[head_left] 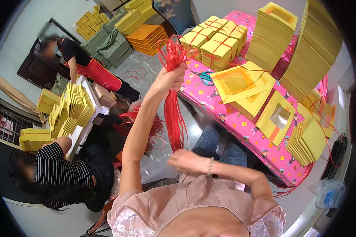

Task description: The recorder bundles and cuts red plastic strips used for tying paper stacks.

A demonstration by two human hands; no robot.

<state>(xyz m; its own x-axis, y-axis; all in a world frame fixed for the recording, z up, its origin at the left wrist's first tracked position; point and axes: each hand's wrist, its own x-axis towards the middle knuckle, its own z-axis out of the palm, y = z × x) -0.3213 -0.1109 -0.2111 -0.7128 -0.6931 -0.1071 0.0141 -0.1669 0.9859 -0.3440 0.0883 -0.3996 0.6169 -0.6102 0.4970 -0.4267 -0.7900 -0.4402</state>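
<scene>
My left hand, raised at the end of an outstretched arm, is closed around a bunch of thin red plastic ribbons. Looped ends puff out above the fist, and the long strands hang straight down from it. At the bottom of the strands, in front of my chest, my right hand is closed on the lower end; its fingers partly hide the ribbon there. To the right of the bunch is a table with a pink patterned cover. Teal-handled scissors lie near its edge.
Yellow paper bundles tied with red ribbon, tall yellow stacks and loose yellow sheets cover much of the table. On the left, two people work beside more yellow stacks. An orange crate stands behind; red ribbons lie low.
</scene>
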